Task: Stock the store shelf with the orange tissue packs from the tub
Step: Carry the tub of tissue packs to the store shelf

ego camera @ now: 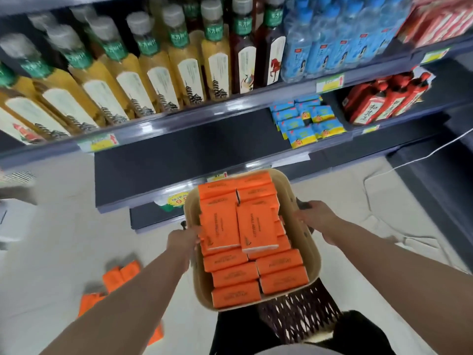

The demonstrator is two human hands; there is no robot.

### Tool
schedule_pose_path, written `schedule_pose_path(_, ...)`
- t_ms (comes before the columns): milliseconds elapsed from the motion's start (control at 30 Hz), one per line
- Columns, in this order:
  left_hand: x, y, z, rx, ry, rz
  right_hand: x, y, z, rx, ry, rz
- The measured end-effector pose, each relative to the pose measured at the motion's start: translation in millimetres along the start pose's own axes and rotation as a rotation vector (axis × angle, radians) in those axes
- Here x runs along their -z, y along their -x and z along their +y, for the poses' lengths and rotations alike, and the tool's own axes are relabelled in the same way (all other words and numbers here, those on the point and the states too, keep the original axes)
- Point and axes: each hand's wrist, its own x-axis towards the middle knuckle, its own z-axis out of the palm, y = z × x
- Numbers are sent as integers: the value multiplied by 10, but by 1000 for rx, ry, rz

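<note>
1. The shelf (pixel 204 147) stood beyond the tub, its dark deck bare straight ahead; blue packs (pixel 304 119) lay on it beyond and to the tub's right.
2. The tub (pixel 312 254), tan and square, sat between the two arms, over a dark mesh basket (pixel 299 316) that showed under its near edge.
3. The packs (pixel 222 226) filled the tub in flat orange layers, two of them lying lengthwise on top of the rest. They are probably light, soft and wrapped in slick film, so a squeeze would dent one and a loose pinch could slip. The best hold looks like a span across the short sides of a top pack, thumb on one side and fingers on the other.
4. The right hand (pixel 314 219) was closed on the tub's right side, fingers wrapped round a dark handle there.
5. The left hand (pixel 183 239) was curled over the tub's left rim, its fingertips against the nearest top pack.
6. Loose packs (pixel 120 275) lay on the floor to the tub's left.
7. With both hands on the tub, no pack had yet been lifted out.
</note>
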Motion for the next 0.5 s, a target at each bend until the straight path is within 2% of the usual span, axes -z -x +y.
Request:
schedule_pose_path(333, -289, -486, 583, 10, -16, -13, 88, -804, -354, -40, 41, -85)
schedule_pose_path(500, -624, -624, 491, 29, 56, 107, 321, -1210, -481, 3, 94, -183)
